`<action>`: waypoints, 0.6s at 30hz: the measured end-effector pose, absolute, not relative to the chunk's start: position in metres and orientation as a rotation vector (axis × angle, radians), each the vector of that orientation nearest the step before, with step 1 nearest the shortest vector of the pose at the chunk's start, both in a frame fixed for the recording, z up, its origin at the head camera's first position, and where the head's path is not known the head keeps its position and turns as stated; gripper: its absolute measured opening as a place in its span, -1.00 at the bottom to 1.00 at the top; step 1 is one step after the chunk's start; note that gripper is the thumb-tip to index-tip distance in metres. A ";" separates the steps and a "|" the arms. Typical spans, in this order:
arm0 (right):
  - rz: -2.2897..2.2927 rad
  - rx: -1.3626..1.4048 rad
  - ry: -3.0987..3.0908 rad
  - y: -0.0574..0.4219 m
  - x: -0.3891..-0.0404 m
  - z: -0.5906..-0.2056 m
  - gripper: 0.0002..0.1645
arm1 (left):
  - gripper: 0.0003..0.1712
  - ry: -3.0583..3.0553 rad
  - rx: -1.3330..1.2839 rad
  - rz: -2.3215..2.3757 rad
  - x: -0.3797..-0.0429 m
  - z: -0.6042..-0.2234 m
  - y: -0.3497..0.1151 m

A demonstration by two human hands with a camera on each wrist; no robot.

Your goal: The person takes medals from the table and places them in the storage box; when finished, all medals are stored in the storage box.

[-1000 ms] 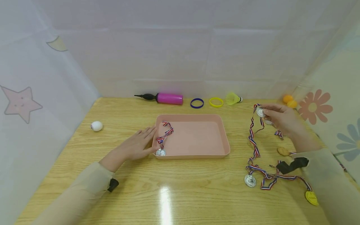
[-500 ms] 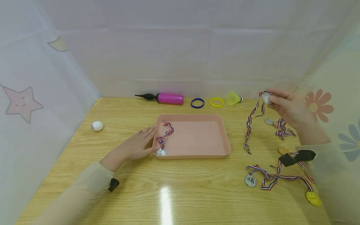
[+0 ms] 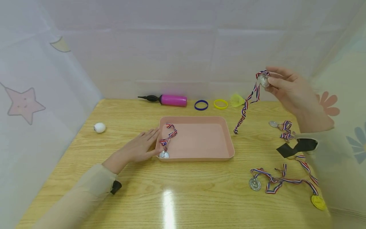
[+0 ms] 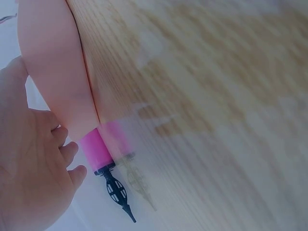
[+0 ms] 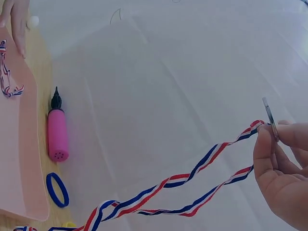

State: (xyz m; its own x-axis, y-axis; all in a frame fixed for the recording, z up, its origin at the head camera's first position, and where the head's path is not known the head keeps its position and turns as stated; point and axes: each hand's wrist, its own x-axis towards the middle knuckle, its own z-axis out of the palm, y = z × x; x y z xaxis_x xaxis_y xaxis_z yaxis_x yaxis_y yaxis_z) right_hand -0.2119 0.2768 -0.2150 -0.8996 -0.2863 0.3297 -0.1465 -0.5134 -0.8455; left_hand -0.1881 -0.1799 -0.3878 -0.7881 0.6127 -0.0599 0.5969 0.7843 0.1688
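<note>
My right hand (image 3: 294, 90) pinches a silver medal (image 3: 263, 80) between thumb and fingers, raised above the back right of the table. Its red, white and blue ribbon (image 5: 178, 182) dangles down to the left, twisted, its end near the tray's right side in the head view. My left hand (image 3: 135, 147) lies with straight fingers against the left wall of the pink tray (image 3: 200, 140). Inside that tray, along its left side, is another silver medal (image 3: 164, 155) with a crumpled ribbon (image 3: 168, 136).
On the right lie a silver medal (image 3: 273, 124), another silver medal (image 3: 254, 183) and a yellow medal (image 3: 318, 202), with tangled ribbons. Along the back are a pink pump (image 3: 173, 100), a blue wristband (image 3: 201, 105), a yellow wristband (image 3: 220, 104) and a shuttlecock (image 3: 237, 100). A white ball (image 3: 99, 127) sits left.
My right hand has lifted the silver medal up off the right side, its ribbon swinging left and clear of the other ribbons. The left hand has stayed at the tray.
</note>
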 end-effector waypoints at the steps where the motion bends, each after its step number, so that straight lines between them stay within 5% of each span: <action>1: -2.580 -0.686 1.495 0.273 -0.213 -0.213 -0.66 | -0.08 2.861 0.974 0.215 -0.188 -0.388 -0.180; 18: -2.522 -0.859 1.664 0.196 -0.220 -0.186 -0.76 | -0.06 2.857 0.993 0.203 -0.189 -0.389 -0.178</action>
